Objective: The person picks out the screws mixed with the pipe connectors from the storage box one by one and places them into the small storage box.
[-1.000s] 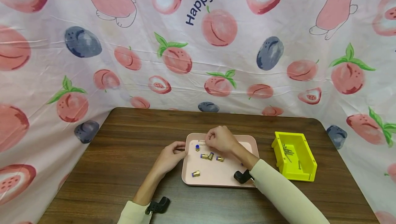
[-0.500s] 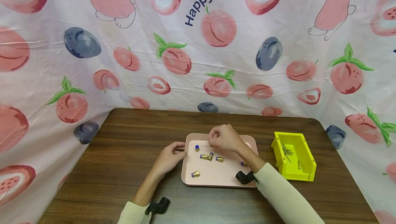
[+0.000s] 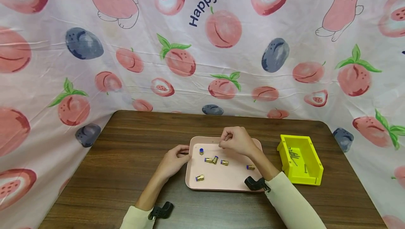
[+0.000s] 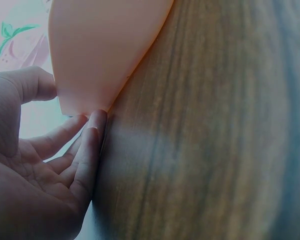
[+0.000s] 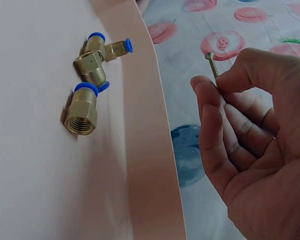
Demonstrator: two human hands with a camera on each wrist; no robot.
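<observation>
My right hand (image 3: 237,140) is above the far side of the pink tray (image 3: 221,184). Between its thumb and fingertips it pinches a small brass-coloured screw (image 5: 212,64), head outward and threads showing in the right wrist view. My left hand (image 3: 173,160) holds the tray's left edge; in the left wrist view the thumb lies at the rim and the fingertips are low against the side. Several brass push-in fittings with blue collars lie on the tray, among them one near the front left (image 3: 200,178) and one at the right (image 3: 250,167).
A yellow bin (image 3: 317,160) stands right of the tray, with several dark screws (image 3: 293,154) inside. Both tray and bin are on a brown wooden table (image 3: 126,151). A fruit-print cloth (image 3: 177,91) hangs behind and at both sides.
My right hand has moved rightward and slightly up along the tray's far side, the screw still in its fingers. The right-hand fitting has come out from behind the arm. My left hand stays put.
</observation>
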